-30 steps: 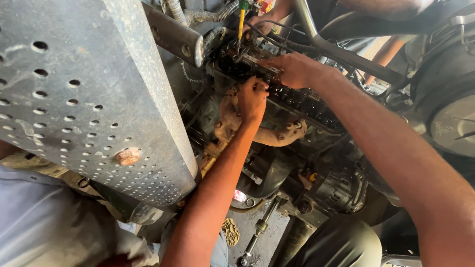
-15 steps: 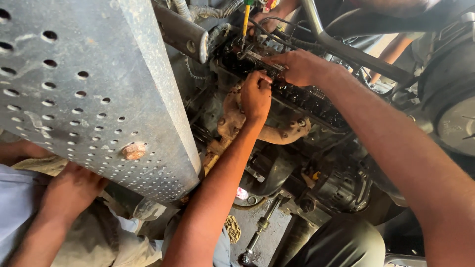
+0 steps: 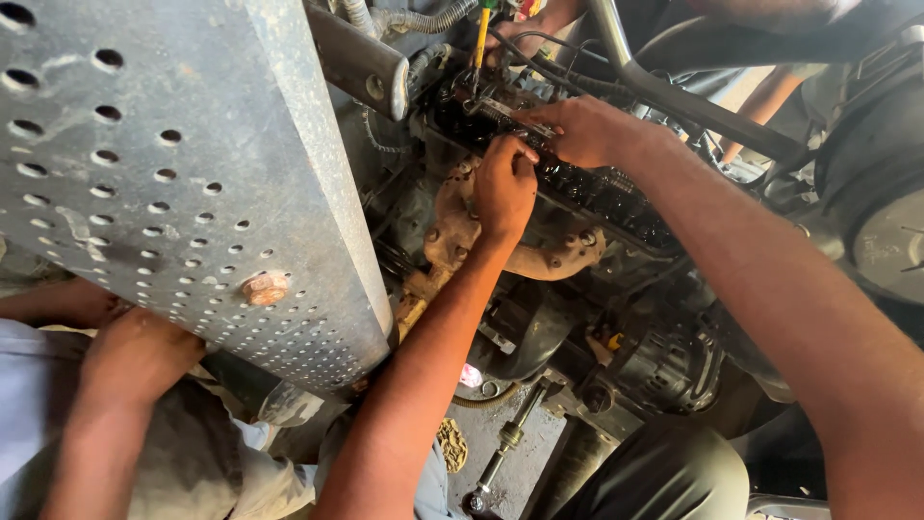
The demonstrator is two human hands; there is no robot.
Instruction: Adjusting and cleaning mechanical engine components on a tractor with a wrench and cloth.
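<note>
My left hand [image 3: 505, 188] reaches up over the rusty exhaust manifold [image 3: 563, 252], with its fingers curled at the edge of the oily open engine top [image 3: 616, 193]. What those fingers hold is hidden. My right hand [image 3: 577, 130] sits just above it and touches it. It grips a slim metal wrench [image 3: 502, 108] that points left onto the engine top. Beyond the wrench, a yellow-handled screwdriver [image 3: 481, 39] stands upright, held by another person's hand [image 3: 539, 17] at the top edge.
A large perforated grey metal panel [image 3: 173, 164] fills the left side. Below it rests another person's hand [image 3: 135, 356] on grey cloth. An alternator [image 3: 664, 371], hoses, a black pipe [image 3: 674, 91] and a large wheel-like part [image 3: 885, 231] crowd the right.
Both my hands stay at the same spot on the engine top. Another person's hand and forearm have come into view at the lower left, under the perforated panel.
</note>
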